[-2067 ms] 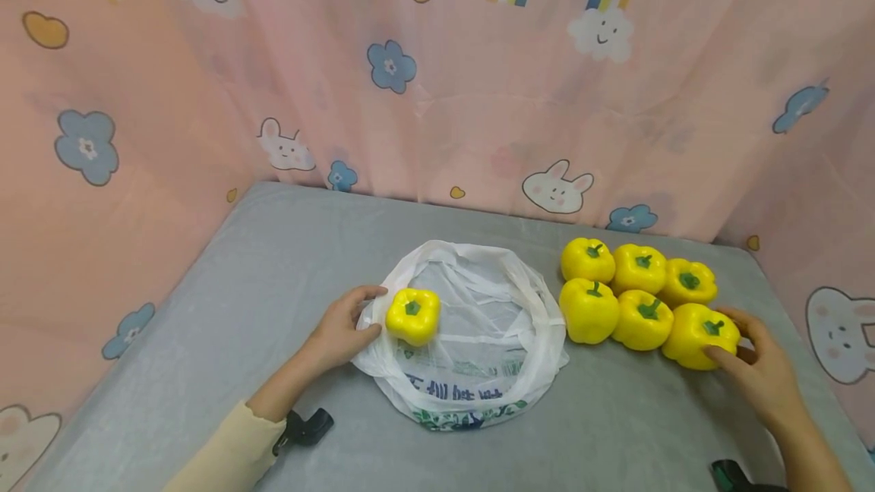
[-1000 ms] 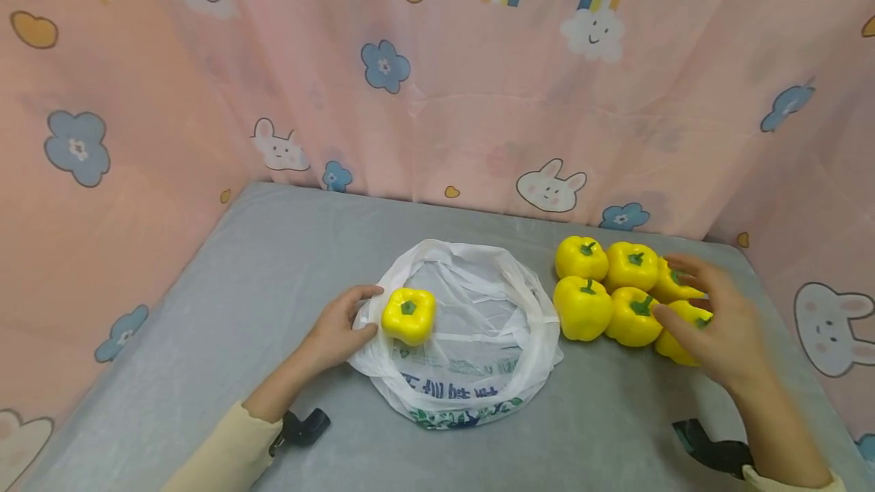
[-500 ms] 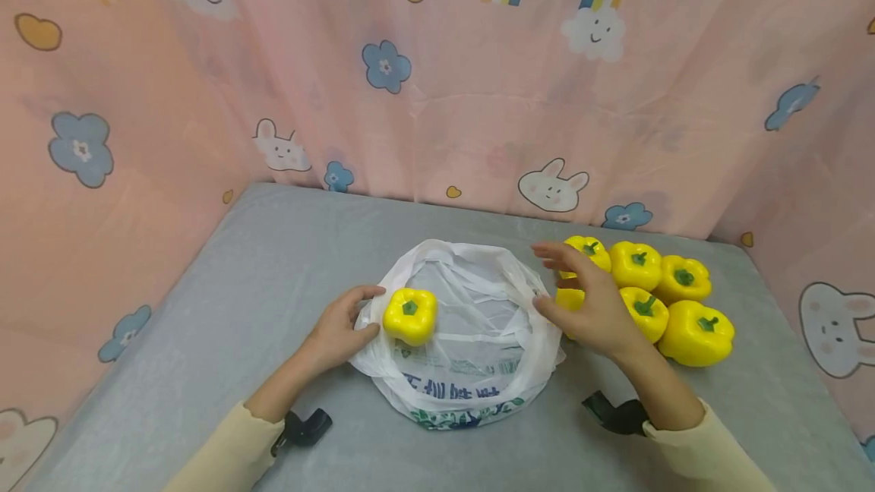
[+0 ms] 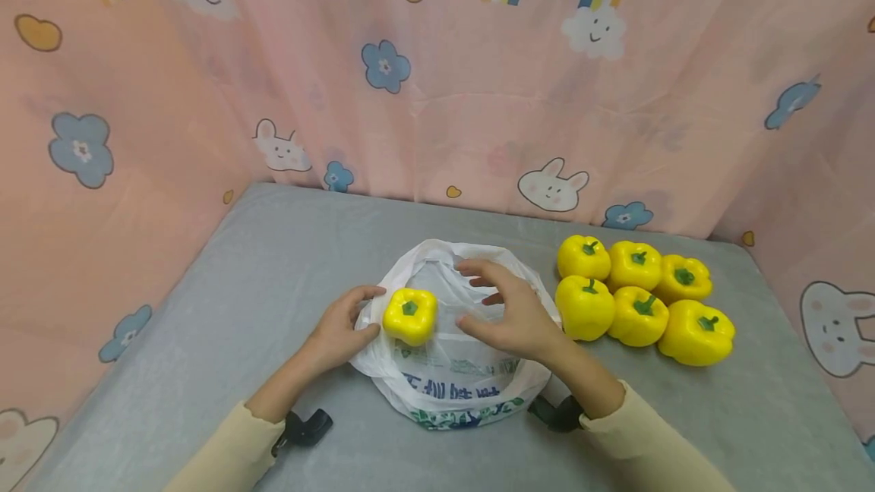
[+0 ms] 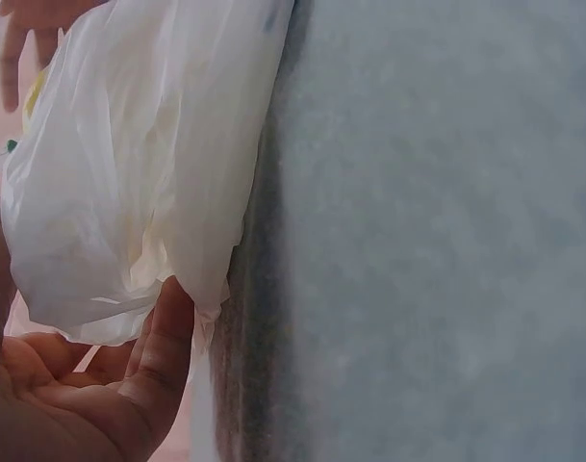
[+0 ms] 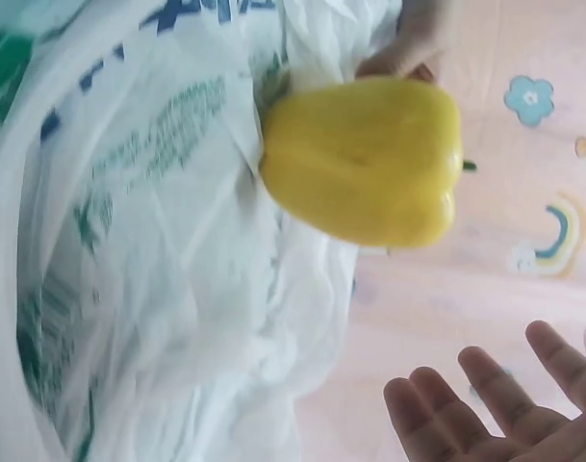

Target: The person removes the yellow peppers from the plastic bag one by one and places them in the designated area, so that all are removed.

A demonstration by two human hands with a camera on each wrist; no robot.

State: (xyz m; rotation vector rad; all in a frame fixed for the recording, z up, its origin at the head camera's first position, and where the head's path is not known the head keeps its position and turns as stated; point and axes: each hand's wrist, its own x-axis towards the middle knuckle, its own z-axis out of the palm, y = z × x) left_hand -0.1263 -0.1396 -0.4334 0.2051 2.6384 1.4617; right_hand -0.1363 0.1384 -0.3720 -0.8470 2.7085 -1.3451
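A white plastic bag (image 4: 540,340) lies with its mouth spread wide on the grey table. One yellow bell pepper (image 4: 410,317), stem up, sits inside by the left rim. My left hand (image 4: 342,329) holds that rim, thumb and fingers around the bag's edge; in the left wrist view the thumb tip (image 5: 172,298) presses the plastic. Above the right half of the opening is my right hand (image 4: 509,313), holding nothing, fingers apart and pointing toward the pepper. The right wrist view shows the pepper (image 6: 365,164) from the side, a gap separating it from the fingers (image 6: 495,385).
Several more yellow bell peppers (image 4: 636,316) stand in two rows right of the bag, the nearest close to its rim. A pink patterned curtain (image 4: 437,127) hangs behind and at both sides of the grey table (image 4: 294,234).
My right hand has left the front right pepper of the rows and swept left, over the peppers, to the bag's opening. The left hand and the pepper in the bag have stayed put.
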